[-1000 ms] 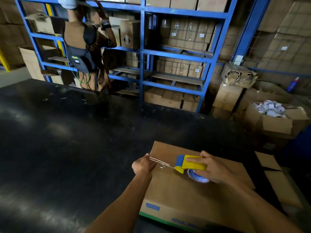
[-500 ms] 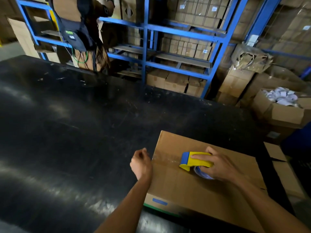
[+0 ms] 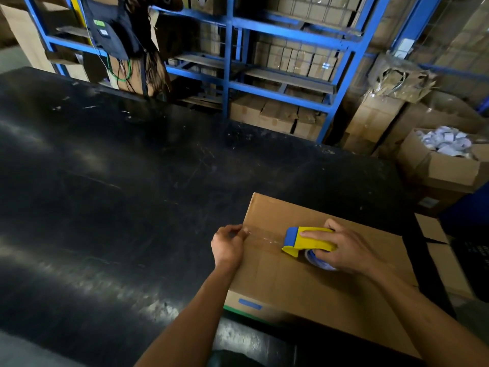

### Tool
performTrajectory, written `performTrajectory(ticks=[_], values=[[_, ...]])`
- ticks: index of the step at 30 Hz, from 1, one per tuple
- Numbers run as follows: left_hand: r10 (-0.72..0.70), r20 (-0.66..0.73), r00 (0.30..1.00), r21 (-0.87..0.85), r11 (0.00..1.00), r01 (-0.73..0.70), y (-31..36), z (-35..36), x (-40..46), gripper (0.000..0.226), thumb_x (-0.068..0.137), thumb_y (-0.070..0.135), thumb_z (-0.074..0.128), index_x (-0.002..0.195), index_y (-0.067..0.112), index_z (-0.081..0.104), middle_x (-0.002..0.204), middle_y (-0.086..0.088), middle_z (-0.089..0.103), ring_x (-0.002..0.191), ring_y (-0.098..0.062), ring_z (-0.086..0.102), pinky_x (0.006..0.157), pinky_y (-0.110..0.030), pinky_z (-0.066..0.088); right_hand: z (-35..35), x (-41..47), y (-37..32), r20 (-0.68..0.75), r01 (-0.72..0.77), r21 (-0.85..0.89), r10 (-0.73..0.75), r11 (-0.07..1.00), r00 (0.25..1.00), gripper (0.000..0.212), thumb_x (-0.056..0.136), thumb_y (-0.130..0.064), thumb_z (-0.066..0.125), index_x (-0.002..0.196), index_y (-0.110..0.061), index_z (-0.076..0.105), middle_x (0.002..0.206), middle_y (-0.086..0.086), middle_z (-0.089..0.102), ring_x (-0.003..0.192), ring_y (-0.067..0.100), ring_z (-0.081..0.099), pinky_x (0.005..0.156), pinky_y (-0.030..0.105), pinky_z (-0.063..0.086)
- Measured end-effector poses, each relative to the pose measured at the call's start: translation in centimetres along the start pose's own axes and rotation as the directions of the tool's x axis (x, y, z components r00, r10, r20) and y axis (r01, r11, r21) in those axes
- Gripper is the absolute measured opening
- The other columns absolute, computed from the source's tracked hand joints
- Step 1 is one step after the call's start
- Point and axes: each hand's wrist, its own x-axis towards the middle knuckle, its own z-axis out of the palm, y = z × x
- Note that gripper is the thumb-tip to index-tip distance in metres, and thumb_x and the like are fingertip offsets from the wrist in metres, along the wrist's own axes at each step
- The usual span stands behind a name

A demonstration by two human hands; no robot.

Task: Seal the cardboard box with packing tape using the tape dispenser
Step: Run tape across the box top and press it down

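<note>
A closed brown cardboard box lies flat on the black table, at its near right. My right hand grips a yellow and blue tape dispenser that rests on the box top. A strip of clear tape runs from the dispenser leftward to the box's left edge. There my left hand is closed, its fingertips pressing the tape end at the edge.
Blue metal shelving filled with cartons stands behind the table. A person stands at the far left by the shelves. An open carton of white items and flat cardboard pieces sit to the right of the table.
The tape, first stretched in the air between my hands, now lies on the box top. My left hand has moved back to the tape end at the box edge. The view has tilted downward.
</note>
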Motion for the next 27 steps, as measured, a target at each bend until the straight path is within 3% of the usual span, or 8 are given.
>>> performTrajectory(ticks=[2, 4, 7, 10, 13, 19, 24, 27], values=[[0.012, -0.004, 1.0, -0.028, 1.0, -0.013, 0.2, 0.0, -0.2, 0.016, 0.089, 0.028, 0.07, 0.102, 0.022, 0.077, 0.107, -0.001, 0.071, 0.092, -0.014, 0.065, 0.09, -0.037, 0.055, -0.1, 0.0, 0.0, 0.001, 0.003, -0.002, -0.003, 1.0, 1.0, 0.05, 0.079, -0.045, 0.065, 0.126, -0.057, 0.053, 0.094, -0.007, 0.035, 0.07, 0.009, 0.044, 0.055, 0.015, 0.028], [0.178, -0.047, 0.983, 0.167, 0.972, -0.167, 0.3, 0.4, -0.6, 0.023, 0.093, 0.02, 0.063, 0.114, 0.015, 0.073, 0.119, -0.006, 0.067, 0.102, -0.02, 0.061, 0.09, -0.033, 0.049, -0.1, 0.0, 0.1, 0.006, 0.009, -0.006, -0.009, 1.0, 1.0, 0.05, 0.08, -0.044, 0.067, 0.127, -0.056, 0.053, 0.095, -0.007, 0.035, 0.071, 0.008, 0.044, 0.055, 0.016, 0.029], [0.621, 0.188, 0.761, 0.583, 0.553, -0.595, 0.0, 1.7, -0.7, 0.049, 0.098, 0.022, 0.048, 0.146, 0.008, 0.047, 0.151, -0.015, 0.044, 0.138, -0.034, 0.039, 0.114, -0.044, 0.031, 0.0, 0.2, 0.2, 0.015, 0.005, -0.024, -0.005, 1.0, 1.0, 0.049, 0.08, -0.046, 0.064, 0.127, -0.057, 0.052, 0.095, -0.008, 0.036, 0.071, 0.008, 0.045, 0.056, 0.019, 0.03], [0.469, 0.639, 0.61, 0.57, 0.244, -0.785, -0.2, 2.4, -0.4, 0.063, 0.105, 0.046, 0.013, 0.158, 0.012, 0.011, 0.166, -0.007, 0.002, 0.153, -0.023, -0.001, 0.125, -0.041, -0.002, -0.4, 0.3, 0.0, 0.057, -0.006, -0.044, 0.009, 0.999, 0.998, 0.051, 0.082, -0.049, 0.063, 0.125, -0.067, 0.042, 0.103, -0.004, 0.044, 0.081, 0.013, 0.051, 0.062, 0.023, 0.04], [0.287, 0.759, 0.584, 0.583, 0.1, -0.806, -0.8, 1.8, 0.1, 0.064, 0.105, 0.05, 0.005, 0.157, 0.014, -0.007, 0.165, -0.003, -0.013, 0.149, -0.015, -0.019, 0.124, -0.038, -0.009, -1.0, 0.3, -0.5, 0.153, -0.033, -0.133, 0.053, 0.991, 0.987, 0.053, 0.089, -0.052, 0.056, 0.136, -0.06, 0.035, 0.132, 0.009, 0.049, 0.113, 0.026, 0.053, 0.088, 0.038, 0.05], [0.263, 0.774, 0.575, 0.585, 0.047, -0.809, -0.7, 1.3, 0.0, 0.065, 0.104, 0.051, 0.002, 0.156, 0.014, -0.012, 0.162, -0.002, -0.021, 0.149, -0.016, -0.021, 0.123, -0.037, -0.011, -1.9, 0.1, 0.0, 0.207, 0.003, -0.213, 0.042, 0.977, 0.977, 0.057, 0.088, -0.058, 0.054, 0.14, -0.059, 0.031, 0.148, 0.009, 0.043, 0.133, 0.026, 0.042, 0.102, 0.038, 0.039], [0.246, 0.779, 0.577, 0.583, 0.054, -0.811, -0.7, 1.2, 0.1, 0.064, 0.105, 0.051, 0.002, 0.155, 0.015, -0.015, 0.161, 0.0, -0.024, 0.149, -0.017, -0.022, 0.122, -0.037, -0.013, -4.2, -1.8, 3.1, 0.259, 0.04, -0.322, 0.047, 0.946, 0.965, 0.055, 0.085, -0.067, 0.048, 0.135, -0.066, 0.028, 0.137, 0.005, 0.049, 0.109, 0.016, 0.051, 0.083, 0.03, 0.041], [0.243, 0.783, 0.573, 0.577, 0.061, -0.814, -0.5, 1.2, 0.0, 0.065, 0.105, 0.051, 0.002, 0.154, 0.015, -0.017, 0.16, 0.0, -0.025, 0.147, -0.016, -0.025, 0.119, -0.035, -0.017, -4.1, -2.6, 4.3, 0.297, 0.042, -0.34, 0.065, 0.939, 0.953, 0.058, 0.082, -0.073, 0.045, 0.137, -0.066, 0.025, 0.141, 0.007, 0.045, 0.119, 0.021, 0.049, 0.086, 0.032, 0.04]])
